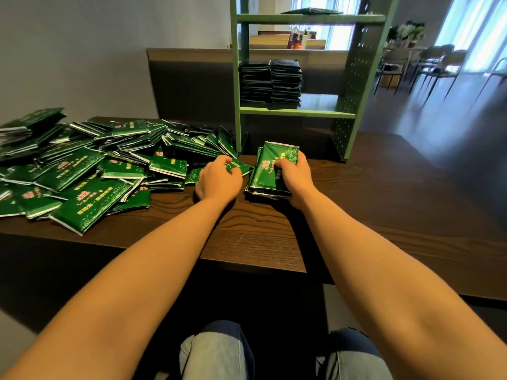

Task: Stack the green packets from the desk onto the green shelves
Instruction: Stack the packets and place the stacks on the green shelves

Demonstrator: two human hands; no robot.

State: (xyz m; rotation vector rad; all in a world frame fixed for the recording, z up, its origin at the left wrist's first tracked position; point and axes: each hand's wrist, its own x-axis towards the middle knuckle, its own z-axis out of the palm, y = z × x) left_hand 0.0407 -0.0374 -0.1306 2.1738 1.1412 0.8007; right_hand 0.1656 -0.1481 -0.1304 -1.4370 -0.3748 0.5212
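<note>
head view: right hand [295,175] is gripping a small bundle of packets [270,172] near the worktop's [260,242] far edge; left hand [219,178] is pinching another packet [238,165] from the pile [82,171]. gathering step; next the bundle likely needs lifting onto the green shelves [297,112].

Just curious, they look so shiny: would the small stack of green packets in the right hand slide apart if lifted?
Probably slippery: the stack has glossy wrappers, and the loose pile lies splayed. Likely soft rather than stiff: its top packet looks puffy under the right hand. Seemingly light: one hand grips several.
</note>
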